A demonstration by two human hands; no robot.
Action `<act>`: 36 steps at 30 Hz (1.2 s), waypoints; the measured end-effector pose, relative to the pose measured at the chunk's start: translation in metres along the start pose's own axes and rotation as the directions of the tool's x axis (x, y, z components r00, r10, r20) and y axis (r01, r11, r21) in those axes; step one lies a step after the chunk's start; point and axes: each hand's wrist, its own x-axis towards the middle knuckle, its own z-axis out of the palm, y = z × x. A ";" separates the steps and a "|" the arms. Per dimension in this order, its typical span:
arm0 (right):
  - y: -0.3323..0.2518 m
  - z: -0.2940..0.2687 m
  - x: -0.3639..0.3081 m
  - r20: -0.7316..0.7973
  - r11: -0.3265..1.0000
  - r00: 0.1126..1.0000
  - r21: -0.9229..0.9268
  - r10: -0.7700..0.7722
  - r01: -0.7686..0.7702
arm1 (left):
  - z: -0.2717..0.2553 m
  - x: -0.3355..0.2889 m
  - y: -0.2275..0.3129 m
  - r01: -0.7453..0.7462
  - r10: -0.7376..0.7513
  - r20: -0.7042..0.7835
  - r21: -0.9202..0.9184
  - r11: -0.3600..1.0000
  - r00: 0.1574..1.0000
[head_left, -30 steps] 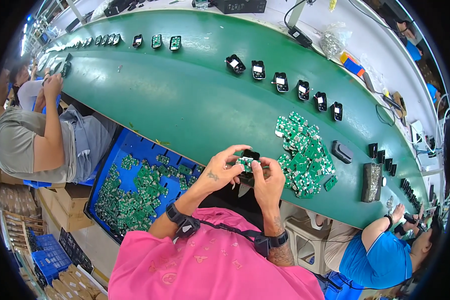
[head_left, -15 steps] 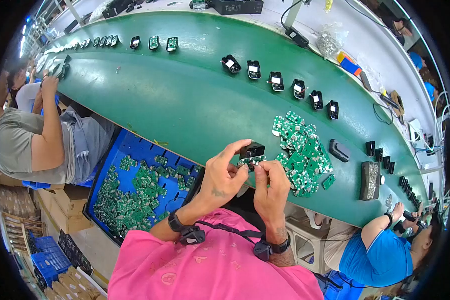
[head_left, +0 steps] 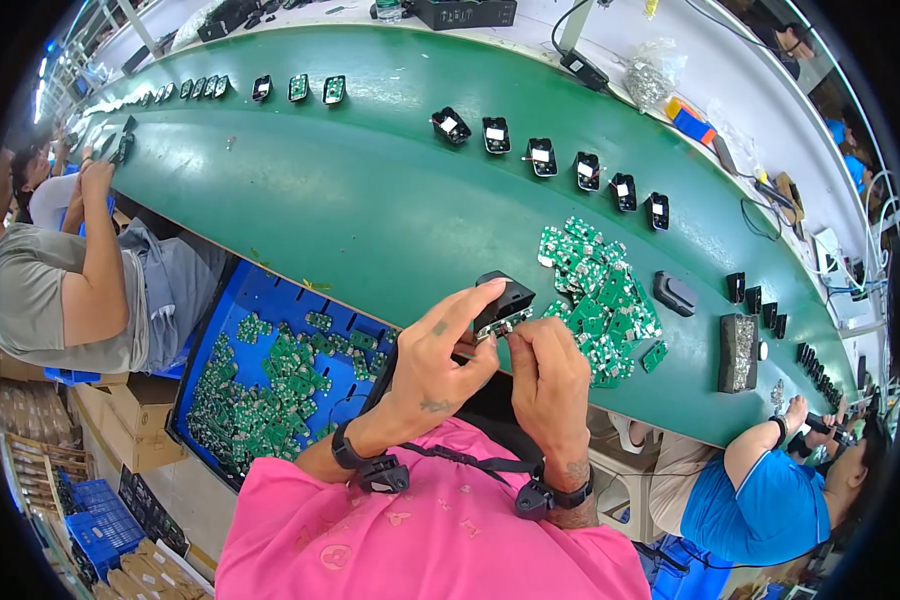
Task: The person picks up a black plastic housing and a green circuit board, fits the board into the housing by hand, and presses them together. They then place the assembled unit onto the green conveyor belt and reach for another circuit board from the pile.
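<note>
My left hand [head_left: 438, 355] grips a small black plastic housing [head_left: 510, 296] between thumb and forefinger, tilted above the near edge of the green table. A green circuit board [head_left: 502, 325] sits at the housing's lower side, partly hidden by my fingers. Close beside it, my right hand [head_left: 550, 375] is closed in a pinch at the board's right end. Whatever those fingertips hold is too small to make out. Just right of the housing, a heap of green circuit boards [head_left: 610, 310] lies on the table.
Several black housings with white labels [head_left: 540, 157] stand in a row farther back. A dark oval case [head_left: 676, 293] and a block-shaped object [head_left: 738, 353] are at the right. A blue bin [head_left: 232, 345] of boards stands at my left. Co-workers sit on both sides.
The housing has tipped and turned in my left hand, so more of its black side shows. My right hand has shifted slightly right and down, its fingers drawn closer together.
</note>
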 end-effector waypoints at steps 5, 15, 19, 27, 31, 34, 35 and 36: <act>0.000 -0.006 0.001 0.051 0.998 0.999 -0.060 0.014 -0.011 | 0.000 0.001 -0.005 -0.080 0.078 0.024 0.115 0.990 0.997; 0.000 -0.018 0.008 0.228 0.993 0.971 -0.110 0.073 -0.049 | -0.005 0.006 -0.004 -0.234 0.194 0.148 0.343 0.910 0.970; -0.001 -0.019 0.008 0.259 0.992 0.962 -0.109 0.088 -0.061 | -0.006 0.006 -0.003 -0.223 0.163 0.189 0.359 0.906 0.968; 0.007 -0.017 0.003 0.328 0.989 0.942 -0.149 0.063 -0.014 | -0.008 0.008 -0.007 -0.160 0.081 0.252 0.312 0.936 0.964; 0.005 -0.015 0.003 0.236 0.994 0.967 -0.069 0.094 -0.080 | -0.007 0.006 -0.005 -0.122 0.077 0.201 0.224 0.967 0.977; 0.004 -0.017 0.004 0.218 0.997 0.973 -0.037 0.069 -0.063 | -0.005 0.005 -0.001 -0.051 0.024 0.155 0.173 0.984 0.988; 0.003 -0.016 0.005 0.216 0.997 0.974 -0.038 0.070 -0.063 | -0.004 0.004 -0.001 -0.052 0.025 0.156 0.172 0.984 0.987; 0.001 -0.015 0.005 0.191 0.997 0.978 -0.022 0.081 -0.078 | -0.003 0.003 -0.002 -0.083 0.059 0.128 0.189 0.978 0.990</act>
